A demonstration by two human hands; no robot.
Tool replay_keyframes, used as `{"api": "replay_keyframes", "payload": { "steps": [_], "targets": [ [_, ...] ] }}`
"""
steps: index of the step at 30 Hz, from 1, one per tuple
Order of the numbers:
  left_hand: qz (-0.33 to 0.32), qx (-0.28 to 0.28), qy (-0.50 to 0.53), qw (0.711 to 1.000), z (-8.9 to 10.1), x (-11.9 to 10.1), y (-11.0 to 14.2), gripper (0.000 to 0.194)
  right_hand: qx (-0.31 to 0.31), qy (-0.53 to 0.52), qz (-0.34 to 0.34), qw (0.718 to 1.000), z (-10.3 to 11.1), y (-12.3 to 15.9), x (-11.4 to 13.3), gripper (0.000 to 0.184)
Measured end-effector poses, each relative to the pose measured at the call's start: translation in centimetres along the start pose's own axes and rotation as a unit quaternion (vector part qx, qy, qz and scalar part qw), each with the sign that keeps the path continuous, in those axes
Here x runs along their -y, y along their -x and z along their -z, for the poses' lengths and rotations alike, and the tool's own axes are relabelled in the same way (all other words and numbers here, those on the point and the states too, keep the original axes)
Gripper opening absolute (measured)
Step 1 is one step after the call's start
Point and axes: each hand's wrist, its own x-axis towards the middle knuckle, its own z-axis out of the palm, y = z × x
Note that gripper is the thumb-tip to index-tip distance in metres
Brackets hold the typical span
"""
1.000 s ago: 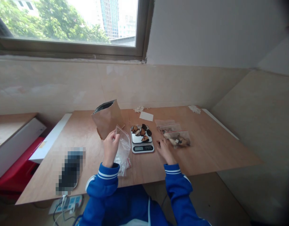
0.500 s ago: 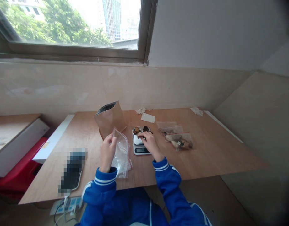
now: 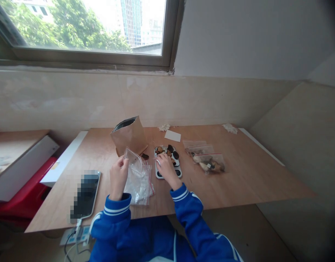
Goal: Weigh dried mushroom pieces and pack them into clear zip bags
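Note:
My left hand [image 3: 118, 176] is closed, pinching the top corner of a clear zip bag [image 3: 134, 182] that hangs onto the table with more clear plastic beneath it. My right hand [image 3: 166, 167] hovers over the near left part of a white kitchen scale [image 3: 179, 172], fingers stretched out to the left, with nothing visible in them. Brown and dark dried mushroom pieces [image 3: 169, 150] lie on the scale's plate; my hand hides some of them and part of the display. One dark piece [image 3: 145, 156] is on the table between the clear bag and the scale.
Behind my left hand stands an open brown paper bag [image 3: 130, 138]. Filled zip bags [image 3: 209, 163] lie right of the scale. A white card [image 3: 173, 135] is behind it. On the left, a phone [image 3: 87, 196] with a cable lies near the table's front edge.
My right hand has moved left and slightly down, uncovering more mushroom pieces on the scale. My left hand has shifted left with the bag's corner, and the dark piece beside the scale now shows.

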Motion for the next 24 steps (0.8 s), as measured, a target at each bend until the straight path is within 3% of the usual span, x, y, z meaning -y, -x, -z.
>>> {"api": "replay_keyframes", "payload": {
  "steps": [6,10,16,24],
  "targets": [
    [0.000,0.006,0.005,1.000,0.3,0.0,0.2,0.041,0.082,0.073,0.025,0.994,-4.3,-5.0,2.8,0.027],
    [-0.020,0.012,0.024,0.999,0.1,0.3,0.2,0.038,0.088,0.075,0.023,0.993,-5.3,-5.4,2.9,0.024],
    [-0.038,0.018,0.014,0.999,-0.3,0.6,0.0,0.034,0.062,0.051,-0.005,0.997,-4.3,-3.7,1.8,0.021],
    [-0.104,0.055,-0.134,0.984,-1.1,2.1,-0.1,0.027,0.041,-0.049,-0.058,0.996,-0.8,-2.7,0.8,0.016]
  ]
}}
